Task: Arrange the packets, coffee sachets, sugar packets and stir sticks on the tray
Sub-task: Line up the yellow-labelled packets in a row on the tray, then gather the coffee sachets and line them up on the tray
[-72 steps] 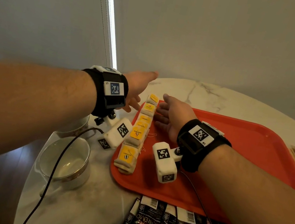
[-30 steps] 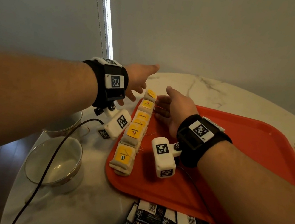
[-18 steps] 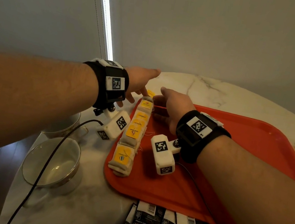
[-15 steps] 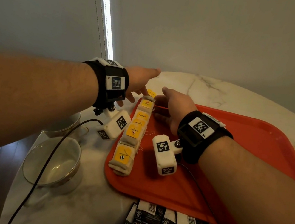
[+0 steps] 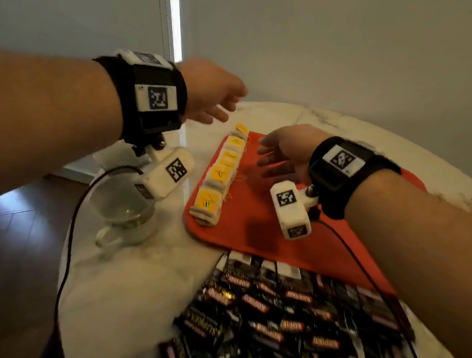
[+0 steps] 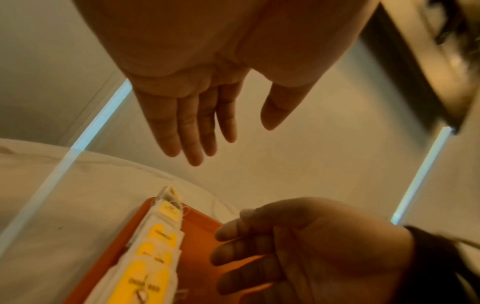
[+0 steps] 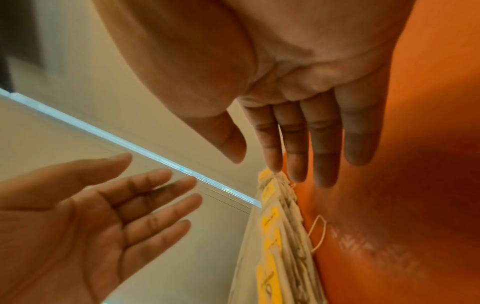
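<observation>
Nearest me, the black coffee sachets [image 5: 280,328] lie heaped on the worktop [image 5: 128,280], off the tray [image 5: 281,234], so they look like my next job. Further out, the row of yellow-labelled packets [image 5: 218,182] sits along the tray's left edge. Both hands have lifted away from that row since a moment ago: my right hand [image 5: 286,153] and left hand [image 5: 209,92] hover with each grip slack, fingers straight, holding nothing.
</observation>
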The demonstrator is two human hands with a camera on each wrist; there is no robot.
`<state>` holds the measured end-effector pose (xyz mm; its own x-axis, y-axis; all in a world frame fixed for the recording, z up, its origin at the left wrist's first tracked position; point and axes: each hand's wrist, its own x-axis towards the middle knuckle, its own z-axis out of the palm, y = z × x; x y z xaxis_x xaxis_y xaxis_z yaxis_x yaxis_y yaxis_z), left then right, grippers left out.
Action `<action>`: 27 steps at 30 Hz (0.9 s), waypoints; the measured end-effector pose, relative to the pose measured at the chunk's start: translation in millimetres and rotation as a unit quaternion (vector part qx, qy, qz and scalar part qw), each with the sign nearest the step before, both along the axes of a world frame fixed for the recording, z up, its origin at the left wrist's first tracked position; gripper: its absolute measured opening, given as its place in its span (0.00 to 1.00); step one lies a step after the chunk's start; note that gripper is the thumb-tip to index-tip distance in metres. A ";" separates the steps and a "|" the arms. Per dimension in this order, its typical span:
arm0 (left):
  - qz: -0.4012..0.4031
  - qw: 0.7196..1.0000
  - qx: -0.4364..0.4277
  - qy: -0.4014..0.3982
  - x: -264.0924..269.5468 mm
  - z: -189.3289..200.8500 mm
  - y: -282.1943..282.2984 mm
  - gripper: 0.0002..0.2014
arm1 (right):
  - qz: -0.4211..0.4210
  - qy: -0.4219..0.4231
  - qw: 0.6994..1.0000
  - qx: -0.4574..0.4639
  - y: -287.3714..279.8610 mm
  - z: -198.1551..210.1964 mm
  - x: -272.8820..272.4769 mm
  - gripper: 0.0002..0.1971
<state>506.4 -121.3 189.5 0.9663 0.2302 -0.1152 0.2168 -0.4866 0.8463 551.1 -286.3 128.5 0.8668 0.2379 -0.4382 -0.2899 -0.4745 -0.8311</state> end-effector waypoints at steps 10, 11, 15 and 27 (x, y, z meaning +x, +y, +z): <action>-0.187 0.978 0.092 -0.003 -170.5 -19.9 -32.9 0.07 | 0.164 -0.130 0.961 -0.179 -51.6 42.0 -105.0 0.16; -0.207 0.969 0.133 0.015 -184.1 -23.0 -32.2 0.09 | 0.185 -0.141 0.951 -0.205 -56.7 41.8 -115.6 0.17; -0.236 0.928 0.268 0.101 -220.7 -44.2 -20.0 0.33 | 0.275 -0.168 0.891 -0.320 -69.7 39.6 -157.0 0.32; -0.141 0.960 0.182 0.161 -217.4 -80.7 -33.3 0.45 | 0.397 -0.206 0.786 -0.426 -48.1 16.8 -213.9 0.54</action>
